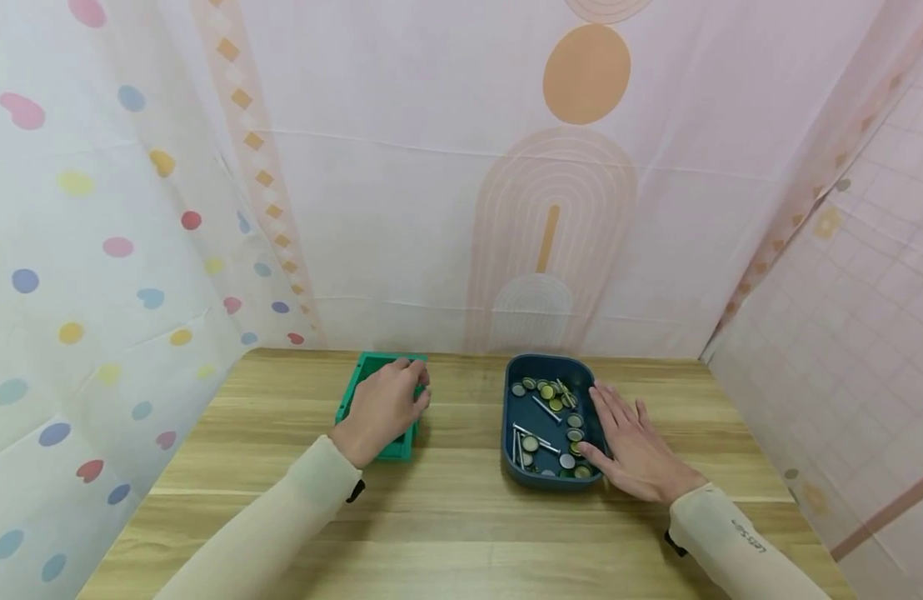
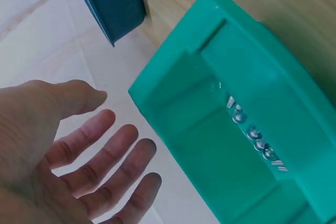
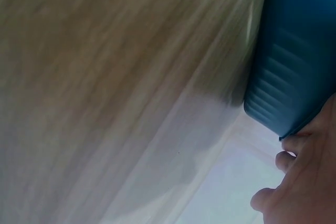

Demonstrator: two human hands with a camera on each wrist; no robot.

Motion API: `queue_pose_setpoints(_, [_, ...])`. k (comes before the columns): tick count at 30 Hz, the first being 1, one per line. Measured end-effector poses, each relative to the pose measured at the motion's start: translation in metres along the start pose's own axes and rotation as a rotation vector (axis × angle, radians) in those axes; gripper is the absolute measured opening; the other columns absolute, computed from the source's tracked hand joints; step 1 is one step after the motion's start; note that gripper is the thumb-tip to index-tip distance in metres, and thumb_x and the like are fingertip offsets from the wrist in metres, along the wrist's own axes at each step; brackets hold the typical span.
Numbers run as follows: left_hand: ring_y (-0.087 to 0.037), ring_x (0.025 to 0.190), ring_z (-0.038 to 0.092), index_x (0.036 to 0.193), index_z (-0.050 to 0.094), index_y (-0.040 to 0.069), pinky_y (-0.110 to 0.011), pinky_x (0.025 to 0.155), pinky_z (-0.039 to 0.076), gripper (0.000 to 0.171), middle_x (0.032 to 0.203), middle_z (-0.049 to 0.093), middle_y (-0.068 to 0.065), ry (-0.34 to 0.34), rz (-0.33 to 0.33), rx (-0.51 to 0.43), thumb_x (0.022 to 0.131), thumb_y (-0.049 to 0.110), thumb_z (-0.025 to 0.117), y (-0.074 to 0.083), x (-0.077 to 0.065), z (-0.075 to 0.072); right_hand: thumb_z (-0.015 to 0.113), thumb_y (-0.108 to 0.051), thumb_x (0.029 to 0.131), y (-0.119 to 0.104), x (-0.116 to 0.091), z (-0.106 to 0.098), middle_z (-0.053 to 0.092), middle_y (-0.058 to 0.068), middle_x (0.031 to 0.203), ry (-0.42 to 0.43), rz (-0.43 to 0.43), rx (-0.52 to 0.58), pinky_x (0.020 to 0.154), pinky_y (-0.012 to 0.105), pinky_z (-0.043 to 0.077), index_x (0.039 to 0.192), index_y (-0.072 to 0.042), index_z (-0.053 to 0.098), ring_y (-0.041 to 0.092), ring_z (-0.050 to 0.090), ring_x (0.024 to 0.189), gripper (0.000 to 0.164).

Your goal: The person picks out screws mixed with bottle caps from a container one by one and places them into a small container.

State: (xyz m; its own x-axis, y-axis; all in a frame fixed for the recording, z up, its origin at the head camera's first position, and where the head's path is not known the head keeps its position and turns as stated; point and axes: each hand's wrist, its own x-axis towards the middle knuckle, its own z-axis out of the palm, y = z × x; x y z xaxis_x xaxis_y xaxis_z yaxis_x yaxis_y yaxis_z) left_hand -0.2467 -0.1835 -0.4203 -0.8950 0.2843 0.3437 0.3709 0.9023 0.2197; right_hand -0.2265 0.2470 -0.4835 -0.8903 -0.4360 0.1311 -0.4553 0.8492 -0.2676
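Observation:
My left hand [image 1: 386, 408] hovers over a small green plastic bin [image 1: 349, 392], its fingers loosely bent. Nothing is between thumb and fingers in the left wrist view. Several small shiny metal pieces [image 2: 254, 132], apparently screws, lie along the bottom of the bin there. My right hand [image 1: 634, 442] rests with fairly straight fingers on the right rim of a dark blue tray [image 1: 510, 442], the thumb reaching over the edge. Inside that tray are several bottle caps [image 1: 531, 444], gold and silver, and several long metal screws or nails [image 1: 546, 408].
Both containers stand on a wood-grain table [image 1: 461, 517], with bare tabletop between them. A patterned cloth [image 1: 401, 208] hangs along the table's back edge, and more cloth hangs at the left and right sides.

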Motion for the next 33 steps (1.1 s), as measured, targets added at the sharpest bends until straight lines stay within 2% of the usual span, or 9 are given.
queue_pose_setpoints(4, [-0.02,0.071,0.064,0.11,0.08,0.007,-0.029,0.055,0.053,0.014,0.093,0.073,-0.008,0.039,0.079,0.045,0.103,0.016,0.088,0.007,0.0,0.005,0.06,-0.052,0.12,-0.001,0.0,0.0,0.019,0.023,0.195,-0.005,0.003,0.012,0.139,0.085,0.013,0.185,0.0,0.02,0.052,0.019,0.181,0.092])
queue_pose_setpoints(8, [-0.024,0.078,0.07,0.112,0.082,0.009,-0.034,0.061,0.058,0.016,0.099,0.077,-0.009,0.043,0.14,0.085,0.103,0.019,0.09,0.014,0.003,0.009,0.061,-0.051,0.119,-0.001,0.0,0.001,0.019,0.024,0.195,-0.004,0.006,0.016,0.14,0.085,0.012,0.185,0.001,0.02,0.052,0.019,0.181,0.092])
queue_pose_setpoints(14, [-0.029,0.099,0.076,0.117,0.082,0.012,-0.047,0.082,0.066,0.021,0.118,0.08,-0.01,-0.038,0.18,0.106,0.106,0.029,0.088,0.028,0.007,0.011,0.062,-0.048,0.119,-0.001,0.0,0.001,0.019,0.024,0.195,-0.006,0.007,0.017,0.14,0.085,0.012,0.184,0.002,0.021,0.052,0.018,0.181,0.092])
queue_pose_setpoints(20, [-0.032,0.116,0.078,0.12,0.081,0.013,-0.057,0.098,0.066,0.027,0.127,0.08,-0.01,-0.101,0.203,0.069,0.107,0.035,0.087,0.044,0.013,0.013,0.062,-0.048,0.119,0.001,0.0,0.001,0.018,0.024,0.195,-0.003,0.007,0.009,0.14,0.085,0.012,0.185,0.0,0.019,0.052,0.019,0.181,0.092])
queue_pose_setpoints(25, [-0.034,0.128,0.077,0.126,0.081,0.015,-0.065,0.112,0.063,0.029,0.135,0.079,-0.01,-0.16,0.222,0.073,0.108,0.037,0.086,0.057,0.02,0.02,0.062,-0.048,0.119,0.003,0.0,0.001,0.018,0.024,0.195,0.005,0.005,-0.008,0.14,0.086,0.012,0.185,0.001,0.02,0.052,0.019,0.181,0.092])
queue_pose_setpoints(33, [-0.033,0.139,0.075,0.139,0.082,0.02,-0.066,0.121,0.06,0.037,0.15,0.077,-0.008,-0.261,0.26,0.152,0.11,0.042,0.083,0.081,0.029,0.028,0.062,-0.049,0.119,0.001,0.0,0.0,0.018,0.024,0.195,-0.003,0.009,0.001,0.139,0.086,0.012,0.185,0.0,0.02,0.052,0.018,0.181,0.092])
